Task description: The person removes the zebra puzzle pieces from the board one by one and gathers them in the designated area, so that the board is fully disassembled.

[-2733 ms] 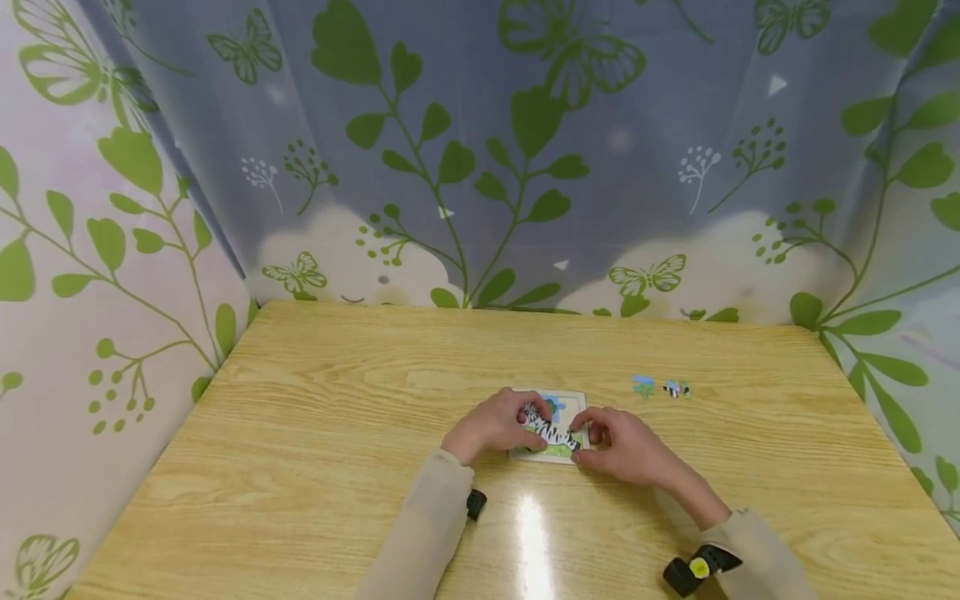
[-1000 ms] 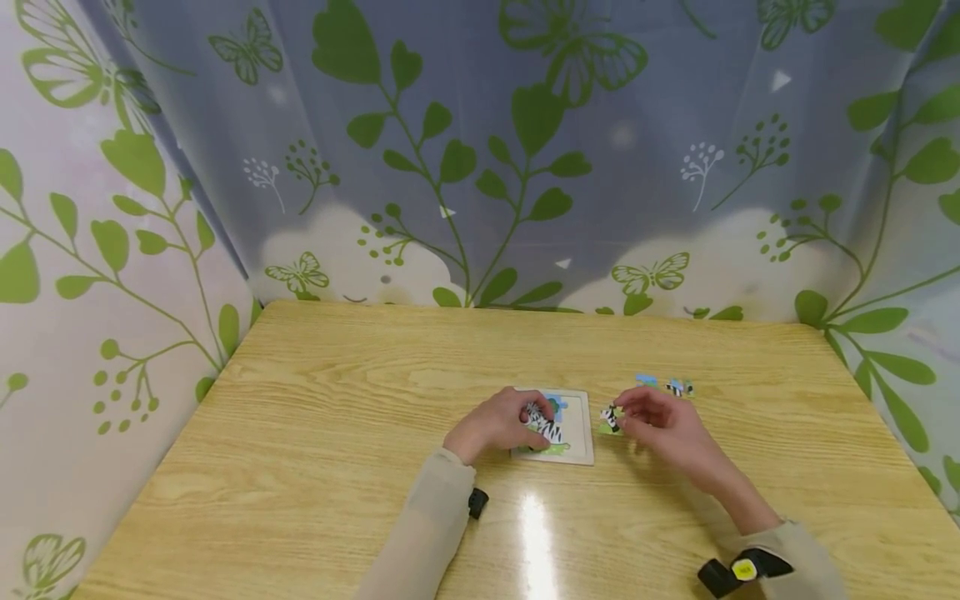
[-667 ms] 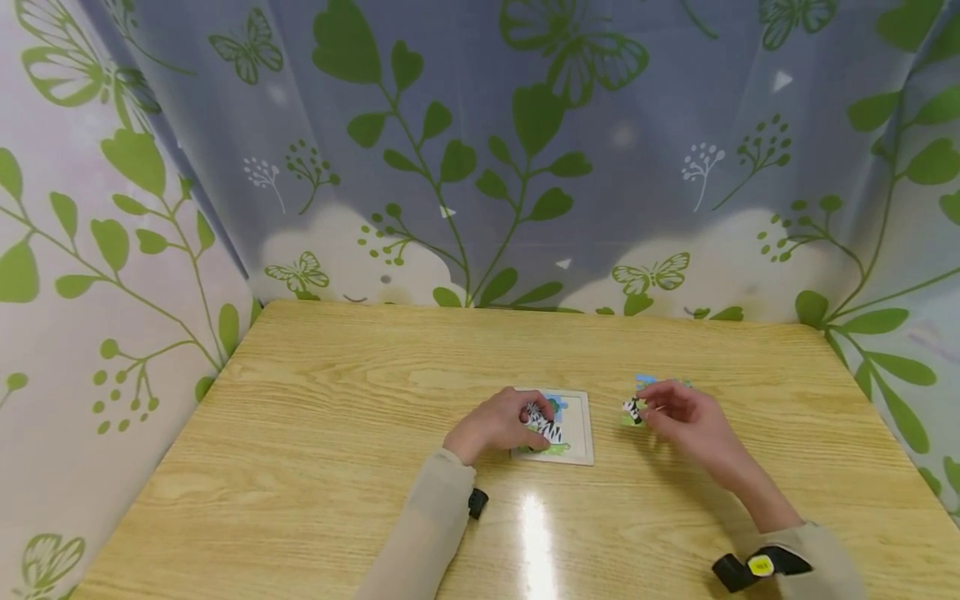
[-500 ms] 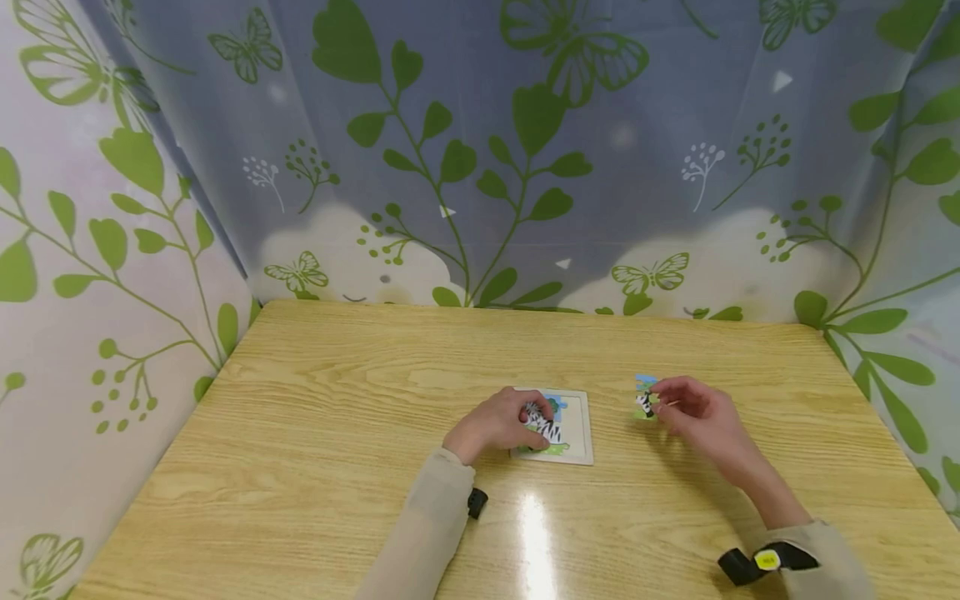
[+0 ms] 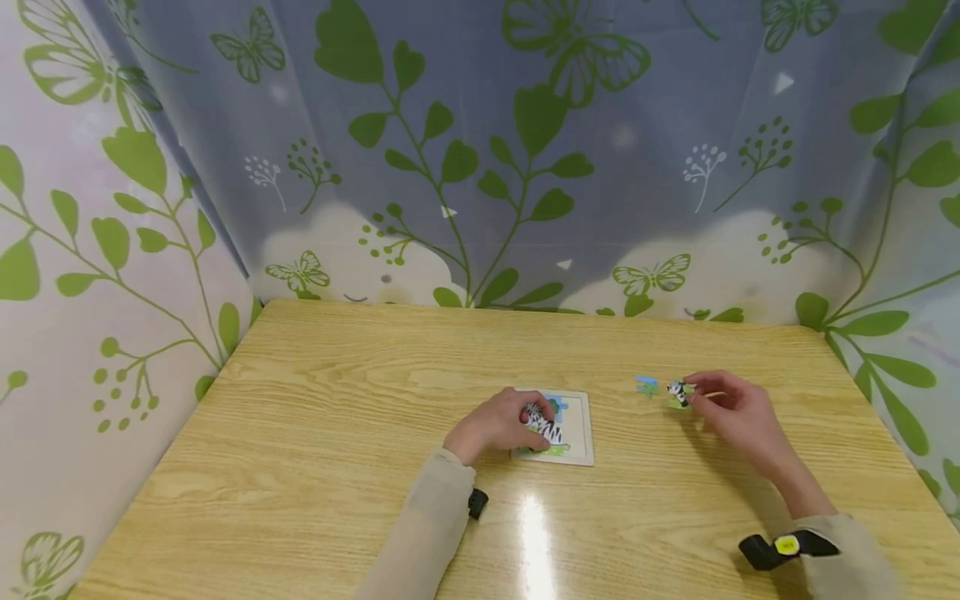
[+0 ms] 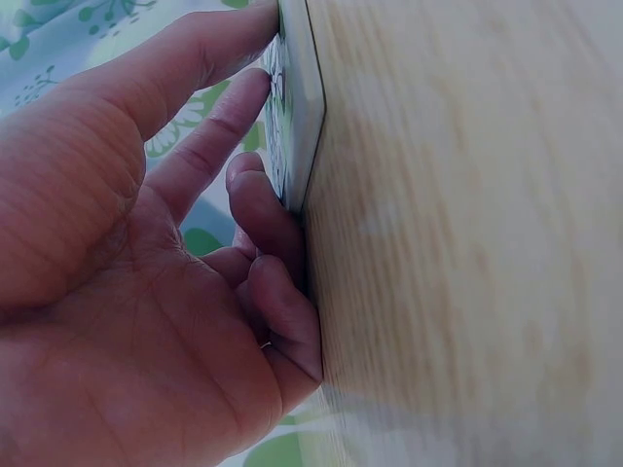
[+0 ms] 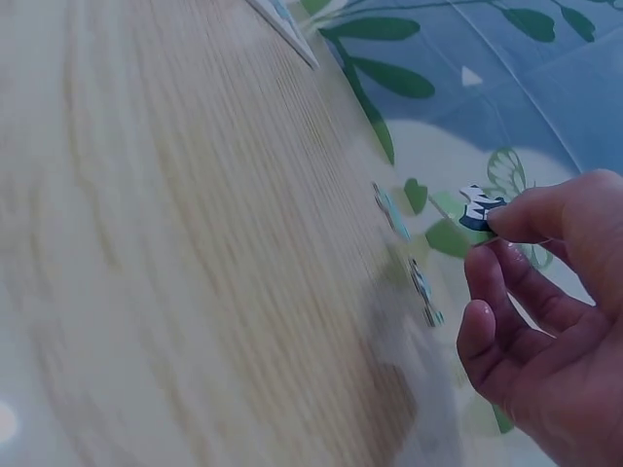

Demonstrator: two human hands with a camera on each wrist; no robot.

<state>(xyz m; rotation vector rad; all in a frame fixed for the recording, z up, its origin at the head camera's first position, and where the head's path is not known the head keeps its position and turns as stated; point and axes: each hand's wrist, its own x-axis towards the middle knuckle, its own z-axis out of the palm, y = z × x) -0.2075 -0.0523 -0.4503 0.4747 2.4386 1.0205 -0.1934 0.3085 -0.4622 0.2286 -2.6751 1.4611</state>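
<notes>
A square puzzle board [image 5: 577, 450] with a pale frame lies mid-table, with zebra-striped pieces fitted on its left side and bare backing at its right. My left hand [image 5: 498, 425] rests on it, thumb and forefinger touching the pieces; in the left wrist view the other fingers bend down by the board's edge. My right hand [image 5: 738, 412] pinches a black, white and green puzzle piece [image 7: 479, 209] between thumb and fingers, above the table. In the head view this piece overlaps a loose striped piece [image 7: 422, 294] lying behind it.
A loose blue and green puzzle piece [image 5: 645, 386] lies left of the right hand. The wooden table [image 5: 337, 400] ends at a patterned cloth [image 5: 480, 167] at the back and sides. A black strap with a camera [image 5: 787, 547] sits on the right wrist.
My right hand has lifted the striped piece from the board's right side and carried it rightward to beside the loose pieces. The left hand has stayed on the board.
</notes>
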